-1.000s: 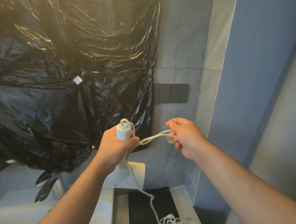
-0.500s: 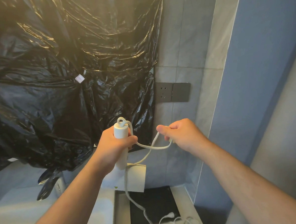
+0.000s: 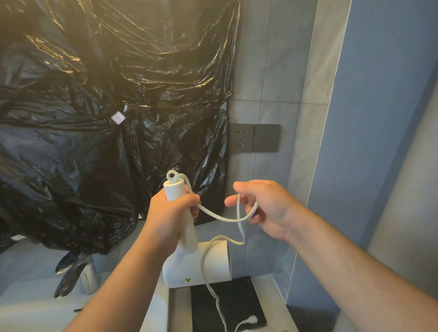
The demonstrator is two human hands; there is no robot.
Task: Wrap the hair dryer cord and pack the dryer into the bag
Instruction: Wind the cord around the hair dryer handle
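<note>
Nearest me, slack cord [image 3: 221,218] lies heaped at the counter's near edge. Its plug [image 3: 251,319] rests on a flat black pad [image 3: 236,300]. I can't tell if that pad is the bag, and I see no other candidate.

Above the pad, the hair dryer [image 3: 196,267] hangs barrel-down with the handle up. My left hand [image 3: 169,215] is fisted tight round the handle. My right hand [image 3: 269,209] is just beside it, fingers loosely curled with a cord loop draped through them: a light hold, not a clamp. The cord leaves the handle top, sags between the hands and drops past the barrel to the counter. I see no turns on the handle yet.

How I'd run the wrap:
- keep the left fist fixed and circle the right hand round the handle
- let cord slide through the right fingers under light tension
- lay turns side by side, pinning each with the left thumb
- the tail will likely drag, so watch the plug for snags at the pad edge

Farther back, the faucet [image 3: 87,276] has plastic on its spout. On the wall are the socket [image 3: 242,138], the blank plate [image 3: 267,138] touching it, and the black plastic sheet [image 3: 106,95].

Count: 1 dryer, 1 cord, 1 plug, 2 hands, 1 pad, 1 faucet, 1 socket, 1 plate, 1 sheet.
</note>
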